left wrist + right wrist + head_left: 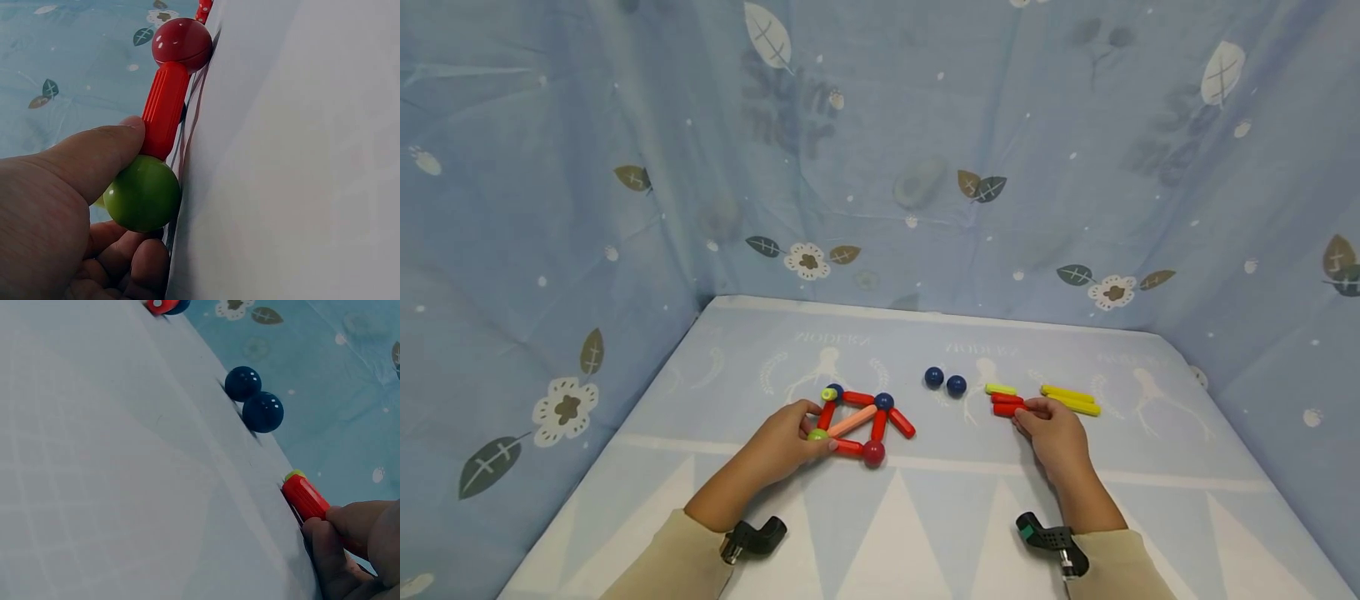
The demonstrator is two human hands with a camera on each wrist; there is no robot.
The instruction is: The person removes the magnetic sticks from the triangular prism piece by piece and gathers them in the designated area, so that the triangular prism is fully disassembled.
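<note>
On the left of the table lies a flat four-sided frame of red rods and balls, with a dark blue ball (883,402), a red ball (873,453) and a green ball (142,194) at corners. An orange rod (853,422) crosses it, and a loose-ended red rod (902,422) sticks out to the right. My left hand (792,439) grips the frame at the green corner, its thumb along a ribbed red rod (165,109) and fingers curled under the ball. Farther right, my right hand (1054,432) pinches a red rod (305,496) between thumb and fingers, close to the table.
Two dark blue balls (934,377) lie between my hands. Another red rod (1007,399) and a short yellow-green rod (1001,389) lie just beyond the pinched one. Two longer yellow rods (1074,404) rest right of my right hand. A patterned blue curtain (880,167) encloses the table's back.
</note>
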